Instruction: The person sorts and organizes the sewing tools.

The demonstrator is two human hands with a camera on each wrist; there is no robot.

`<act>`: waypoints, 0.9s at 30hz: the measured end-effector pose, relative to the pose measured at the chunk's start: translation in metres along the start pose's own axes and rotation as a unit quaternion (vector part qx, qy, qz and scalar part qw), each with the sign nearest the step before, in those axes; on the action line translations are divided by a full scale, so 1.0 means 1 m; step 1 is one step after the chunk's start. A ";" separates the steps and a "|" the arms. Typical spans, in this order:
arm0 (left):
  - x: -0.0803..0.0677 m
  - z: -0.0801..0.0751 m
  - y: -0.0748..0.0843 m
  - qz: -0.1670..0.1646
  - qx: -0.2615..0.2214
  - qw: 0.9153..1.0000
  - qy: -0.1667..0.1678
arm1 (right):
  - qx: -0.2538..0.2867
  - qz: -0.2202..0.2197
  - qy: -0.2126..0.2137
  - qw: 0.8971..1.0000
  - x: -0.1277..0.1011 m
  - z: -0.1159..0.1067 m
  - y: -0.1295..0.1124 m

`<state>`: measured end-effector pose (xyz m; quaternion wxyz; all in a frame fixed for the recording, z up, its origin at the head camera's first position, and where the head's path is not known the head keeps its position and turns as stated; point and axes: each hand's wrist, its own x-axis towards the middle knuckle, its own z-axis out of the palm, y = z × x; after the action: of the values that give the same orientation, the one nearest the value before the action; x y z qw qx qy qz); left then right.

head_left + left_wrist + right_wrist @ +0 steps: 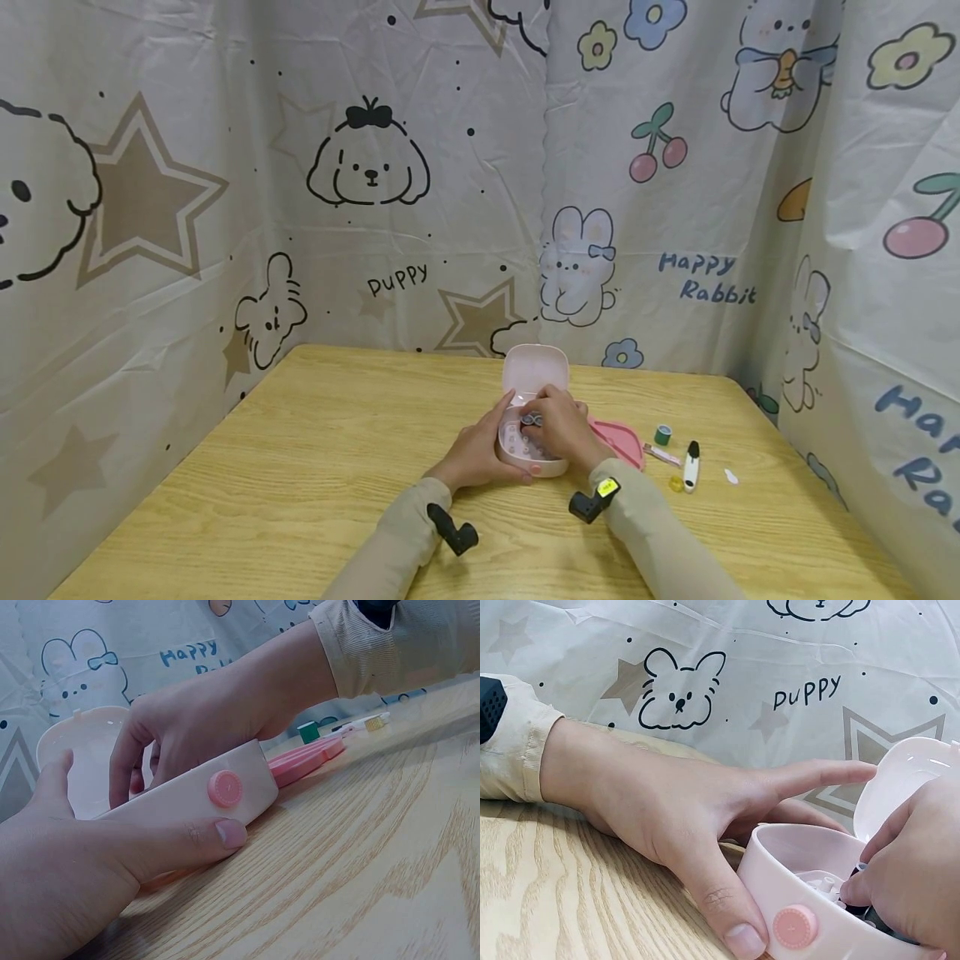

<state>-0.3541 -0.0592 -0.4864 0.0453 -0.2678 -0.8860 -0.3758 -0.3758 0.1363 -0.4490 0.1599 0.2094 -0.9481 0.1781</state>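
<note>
In pink case | right hand hides dark object | left hand steadies

Our left hand lies low with its thumb stretched forward and its fingers spread, curved in a loose cradle. Our right hand arches beside it, fingertips bunched and pointing down. Both forearms angle inward.

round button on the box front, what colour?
Darker pink button on the pale pink box; the right wrist view shows it best.
</note>
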 end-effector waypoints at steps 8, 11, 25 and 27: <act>0.000 0.000 0.001 0.003 0.006 1.000 -0.002 | -0.005 -0.005 0.005 1.000 0.000 0.000 0.001; 0.000 0.000 0.001 0.000 0.005 1.000 -0.004 | -0.005 -0.013 0.010 1.000 0.000 -0.001 0.001; 0.001 0.001 0.001 -0.003 0.005 1.000 -0.004 | 0.005 0.011 -0.010 1.000 0.001 -0.011 0.000; 0.001 0.001 0.000 -0.002 0.005 1.000 -0.002 | 0.010 0.016 -0.013 1.000 0.001 -0.013 -0.001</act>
<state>-0.3548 -0.0579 -0.4872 0.0442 -0.2660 -0.8884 -0.3715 -0.3734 0.1407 -0.4369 0.1421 0.1979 -0.9516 0.1874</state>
